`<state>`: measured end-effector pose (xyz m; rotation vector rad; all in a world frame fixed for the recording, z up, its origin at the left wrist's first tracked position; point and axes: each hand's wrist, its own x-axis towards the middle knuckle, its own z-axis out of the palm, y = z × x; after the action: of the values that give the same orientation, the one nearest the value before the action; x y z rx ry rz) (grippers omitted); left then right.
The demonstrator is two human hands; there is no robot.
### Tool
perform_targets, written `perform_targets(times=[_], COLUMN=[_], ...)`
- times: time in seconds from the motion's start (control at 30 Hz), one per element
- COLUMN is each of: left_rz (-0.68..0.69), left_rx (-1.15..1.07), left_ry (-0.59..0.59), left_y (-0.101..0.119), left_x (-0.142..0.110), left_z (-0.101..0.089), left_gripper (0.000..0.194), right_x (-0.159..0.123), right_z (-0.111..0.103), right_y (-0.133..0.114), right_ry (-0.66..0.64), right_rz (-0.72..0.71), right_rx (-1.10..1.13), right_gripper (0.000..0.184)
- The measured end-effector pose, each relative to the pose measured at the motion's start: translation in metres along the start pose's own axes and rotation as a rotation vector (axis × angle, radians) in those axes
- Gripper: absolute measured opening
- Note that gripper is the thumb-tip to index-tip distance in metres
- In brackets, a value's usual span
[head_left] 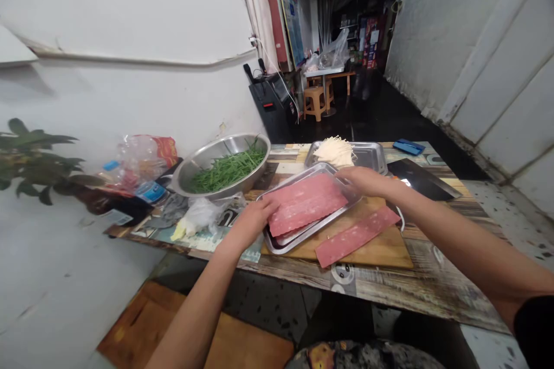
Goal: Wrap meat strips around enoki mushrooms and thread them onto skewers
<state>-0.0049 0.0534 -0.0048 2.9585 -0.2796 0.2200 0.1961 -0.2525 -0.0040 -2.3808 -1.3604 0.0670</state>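
Pink meat (309, 199) in metal tray (280, 249); left fingers (269, 207) on meat, right fingers (344, 174) at tray corner; grips unclear.

Black sleeve (535, 326), dark patterned clothing (363, 356), possibly floral

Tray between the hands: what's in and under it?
Inside the tray: pink meat, left hand touching its left end. A wooden cutting board shows past the near edge, seemingly running under. Floor beneath the meat and the board's covered part can't be seen.
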Motion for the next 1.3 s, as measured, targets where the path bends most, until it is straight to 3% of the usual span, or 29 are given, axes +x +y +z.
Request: perform_targets(times=[0.13, 0.2, 0.33, 0.43, 0.57, 0.8, 1.07, 1.2, 1.3], left_rz=[-0.170, -0.232, -0.225, -0.275, -0.372, -0.384, -0.372, -0.356, -0.353], left_rx=[0.123, 0.124, 0.146, 0.116, 0.085, 0.058, 0.061, 0.051, 0.053], left_ry=[-0.042, -0.025, -0.028, 0.054, 0.142, 0.253, 0.269, 0.277, 0.274], left_y=[0.017, 0.027, 0.040, 0.045, 0.048, 0.046, 0.044, 0.044, 0.043], left_x=[-0.009, -0.011, -0.013, -0.015, -0.019, -0.023, -0.023, -0.023, -0.023], left_z=[-0.017, -0.018, -0.004, 0.011, 0.023, 0.035, 0.039, 0.040, 0.040], left_gripper=[0.035, 0.028, 0.018, 0.020, 0.018, 0.019, 0.017, 0.017, 0.019], right_x=[-0.007, -0.008, -0.004, -0.001, -0.002, -0.011, -0.018, -0.016, -0.013], right_z=[0.004, 0.009, 0.020, 0.024, 0.026, 0.035, 0.044, 0.042, 0.042], right_y=[-0.027, -0.034, -0.032, -0.027, -0.030, -0.033, -0.038, -0.040, -0.038], right_ry=[-0.079, -0.072, -0.009, -0.003, 0.013, 0.115, 0.167, 0.163, 0.142], right_rz=[0.071, 0.179, 0.371, 0.465, 0.579, 0.579, 0.536, 0.600, 0.617], right_rx=[-0.121, -0.149, -0.018, 0.131, 0.184, 0.223, 0.085, 0.139, 0.195], right_gripper=[0.020, 0.017, 0.022, 0.030, 0.020, 0.018, 0.021, 0.029, 0.022])
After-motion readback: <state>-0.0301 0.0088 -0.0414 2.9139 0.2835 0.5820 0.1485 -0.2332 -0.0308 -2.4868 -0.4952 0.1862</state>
